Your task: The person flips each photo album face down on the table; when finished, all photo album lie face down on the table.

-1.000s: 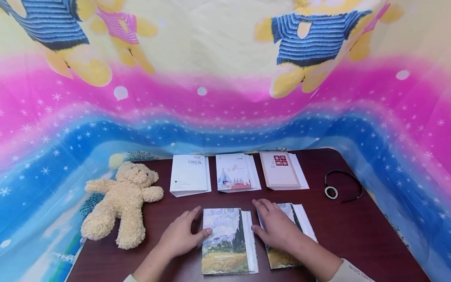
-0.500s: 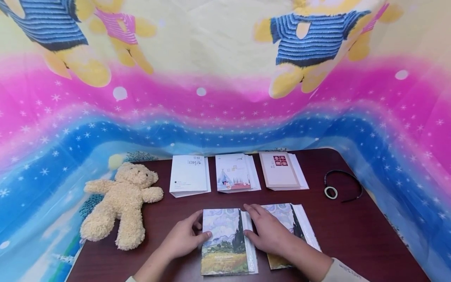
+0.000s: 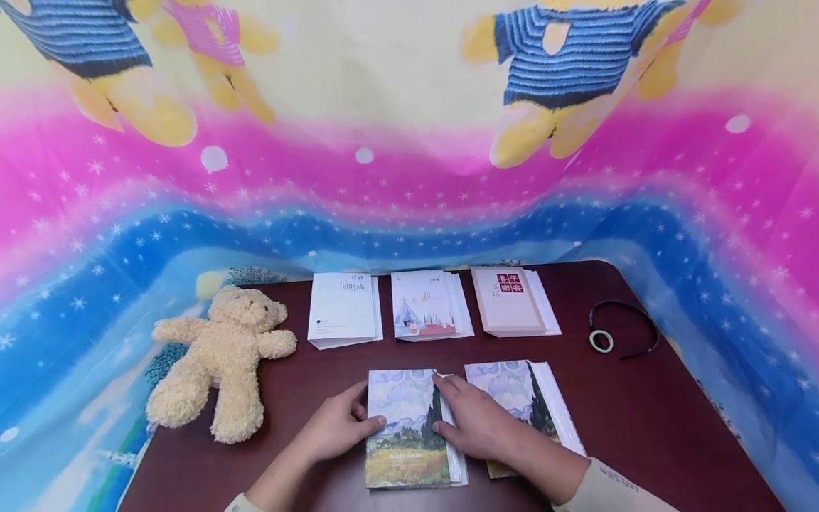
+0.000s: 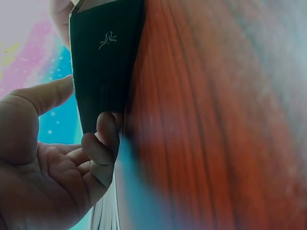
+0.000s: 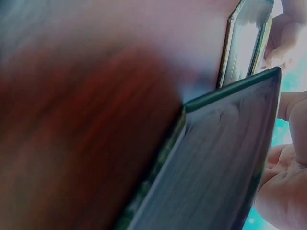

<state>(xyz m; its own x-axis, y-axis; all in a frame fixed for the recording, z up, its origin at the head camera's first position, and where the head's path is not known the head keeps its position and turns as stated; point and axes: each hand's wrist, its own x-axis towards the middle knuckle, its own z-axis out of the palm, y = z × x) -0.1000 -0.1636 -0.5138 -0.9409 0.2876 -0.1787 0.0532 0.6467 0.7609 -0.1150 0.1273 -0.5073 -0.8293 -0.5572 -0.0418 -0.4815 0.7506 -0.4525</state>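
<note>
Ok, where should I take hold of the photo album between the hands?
Probably both long sides, from left and right: the photo album lies flat, face up, its smooth dark spine towards the left hand and its page edges towards the right hand.

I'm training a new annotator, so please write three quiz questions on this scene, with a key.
1. How many pale books lie in the back row?
2. True or false: the teddy bear lies to the left of those books.
3. Which does the left hand touch: A, the cord with a ring; B, the left landscape-covered album; C, the teddy bear?

Key: 1. Three; 2. True; 3. B.
</note>
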